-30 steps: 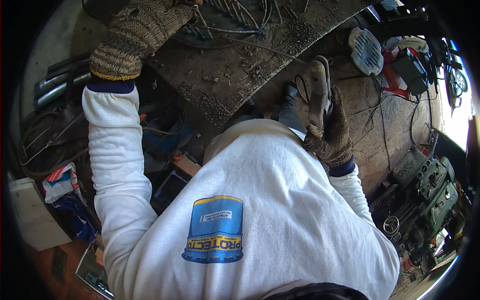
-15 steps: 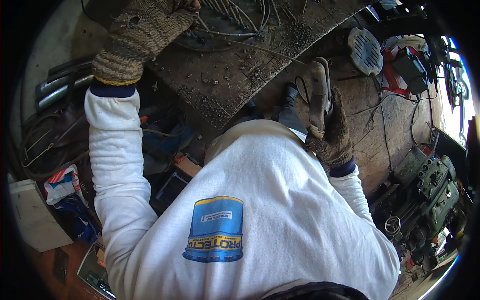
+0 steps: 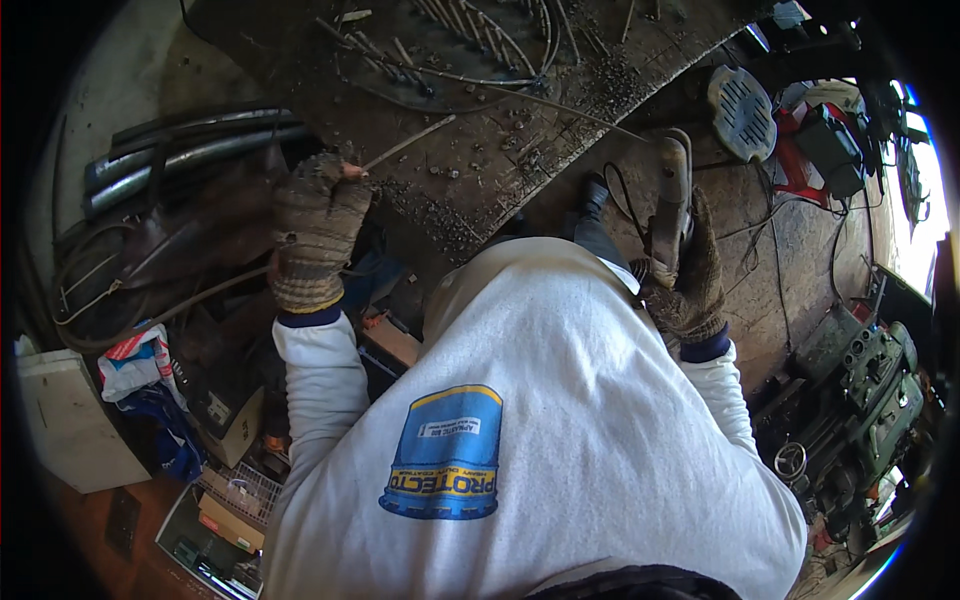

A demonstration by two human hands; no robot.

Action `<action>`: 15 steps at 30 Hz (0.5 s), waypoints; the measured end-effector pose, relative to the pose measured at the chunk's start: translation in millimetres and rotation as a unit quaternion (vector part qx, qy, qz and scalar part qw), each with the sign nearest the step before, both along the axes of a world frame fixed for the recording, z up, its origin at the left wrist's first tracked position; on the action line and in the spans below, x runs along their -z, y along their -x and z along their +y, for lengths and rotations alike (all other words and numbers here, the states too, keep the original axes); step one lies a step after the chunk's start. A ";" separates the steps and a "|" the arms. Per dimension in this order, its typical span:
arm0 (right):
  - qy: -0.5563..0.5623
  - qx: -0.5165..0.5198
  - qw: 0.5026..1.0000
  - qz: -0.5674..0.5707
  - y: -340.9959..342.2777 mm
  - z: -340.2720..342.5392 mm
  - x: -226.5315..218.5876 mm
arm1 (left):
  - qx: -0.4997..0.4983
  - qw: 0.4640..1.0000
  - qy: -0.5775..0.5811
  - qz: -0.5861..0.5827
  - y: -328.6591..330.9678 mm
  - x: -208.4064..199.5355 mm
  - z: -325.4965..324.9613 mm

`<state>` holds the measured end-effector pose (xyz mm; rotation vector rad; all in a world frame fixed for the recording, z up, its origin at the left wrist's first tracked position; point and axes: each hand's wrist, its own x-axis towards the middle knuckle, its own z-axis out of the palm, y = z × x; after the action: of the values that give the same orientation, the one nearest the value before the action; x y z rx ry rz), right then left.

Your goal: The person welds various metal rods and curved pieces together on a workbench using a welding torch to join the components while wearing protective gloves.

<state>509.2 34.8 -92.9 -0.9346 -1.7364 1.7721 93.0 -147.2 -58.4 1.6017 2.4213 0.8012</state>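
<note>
Left hand [image 3: 315, 225]: gloved, fingers pinched on a thin rod [image 3: 408, 143] at the bench [image 3: 470, 190] edge.
Right hand [image 3: 690, 280]: gloved, wrapped round a grinder [image 3: 670, 205], off the bench.
Around: pipes [image 3: 190, 150] left, machine [image 3: 860, 400] right, crowding both sides.

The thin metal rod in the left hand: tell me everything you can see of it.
The thin metal rod is slim, straight and grey, bare steel by the look of it. The gloved left hand pinches its near end between fingertips at the edge of the rusty workbench. From there it slants up and to the right over the debris-strewn benchtop, its far end pointing toward other loose rods. Whether it rests on the bench or is lifted slightly cannot be told. The right hand is well away, holding a power tool.
</note>
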 end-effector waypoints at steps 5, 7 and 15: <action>0.019 0.004 1.000 0.022 1.8 6.5 -3.4 | 0.044 0.983 0.062 0.169 -6.9 1.3 2.0; 0.019 0.000 1.000 0.014 -1.0 8.0 -3.9 | 0.033 0.987 0.079 0.132 -5.3 -6.2 6.2; 0.060 0.019 0.998 0.018 -8.5 1.0 -7.4 | 0.079 0.824 0.107 0.550 -21.3 24.2 64.0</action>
<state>517.7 35.8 -85.6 -0.9708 -1.5944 1.8751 114.3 -83.2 -82.6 2.5401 2.7130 -0.6513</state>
